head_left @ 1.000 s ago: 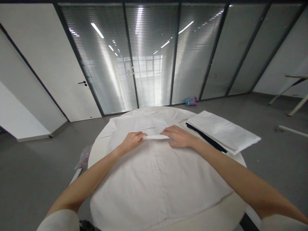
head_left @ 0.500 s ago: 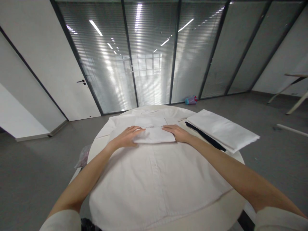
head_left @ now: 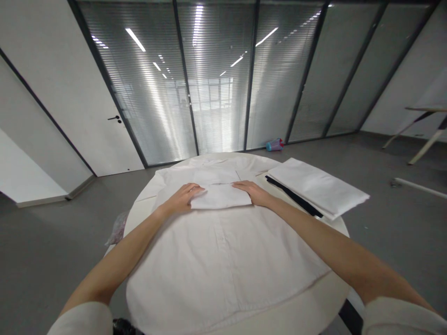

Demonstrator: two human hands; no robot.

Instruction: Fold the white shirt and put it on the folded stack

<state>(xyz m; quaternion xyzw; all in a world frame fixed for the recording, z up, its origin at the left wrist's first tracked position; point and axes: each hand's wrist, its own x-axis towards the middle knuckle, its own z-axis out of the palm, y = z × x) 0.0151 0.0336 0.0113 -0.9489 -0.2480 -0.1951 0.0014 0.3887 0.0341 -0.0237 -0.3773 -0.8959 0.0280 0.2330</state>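
Observation:
A white button-front shirt (head_left: 223, 260) lies spread over a round white table (head_left: 300, 316), with its placket running toward me. On its middle sits a flat folded flap of white cloth (head_left: 220, 196). My left hand (head_left: 181, 199) rests palm down on the flap's left end, and my right hand (head_left: 250, 191) lies flat on its right end. Neither hand visibly pinches the cloth. To the right of the shirt lies a folded white cloth stack (head_left: 316, 187), with a black strip (head_left: 292, 197) along its near edge.
A small pink and blue bottle (head_left: 274, 144) lies on the grey floor by the glass wall. A crumpled plastic bag (head_left: 117, 229) sits beyond the table's left edge. A white door (head_left: 104, 107) stands at left, and pale table legs (head_left: 419, 135) at right.
The narrow folded strip between my hands has become a wider, flat flap. Both hands have spread flatter on its ends, and the view has shifted slightly.

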